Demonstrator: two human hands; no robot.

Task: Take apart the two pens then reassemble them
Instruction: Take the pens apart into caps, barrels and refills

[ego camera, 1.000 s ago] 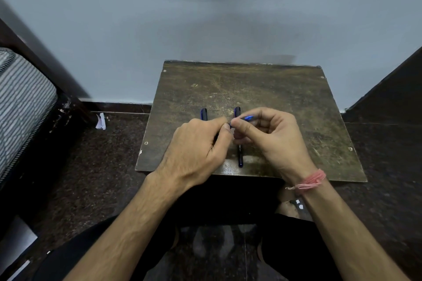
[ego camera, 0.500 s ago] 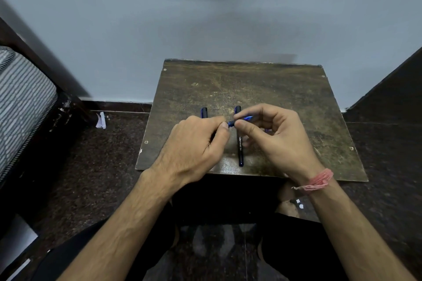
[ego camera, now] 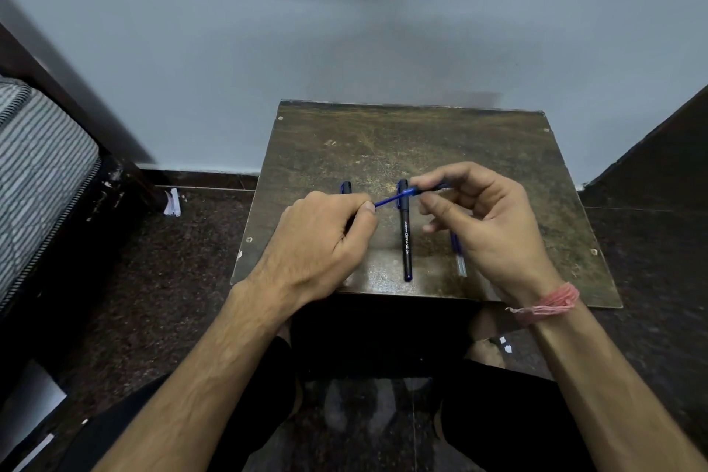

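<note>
Near the counter's (ego camera: 498,149) front edge one whole pen (ego camera: 406,238) lies untouched. Just above it my left hand (ego camera: 325,238) and right hand (ego camera: 486,218) each pinch an end of the blue refill (ego camera: 394,198). Cap (ego camera: 346,187) behind. I judge disassembly half done; reassembly remains.

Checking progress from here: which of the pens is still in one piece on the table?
The black pen lying lengthwise between the hands, white lettering on its barrel, cap on. The other is apart: both hands hold its blue pieces.
</note>
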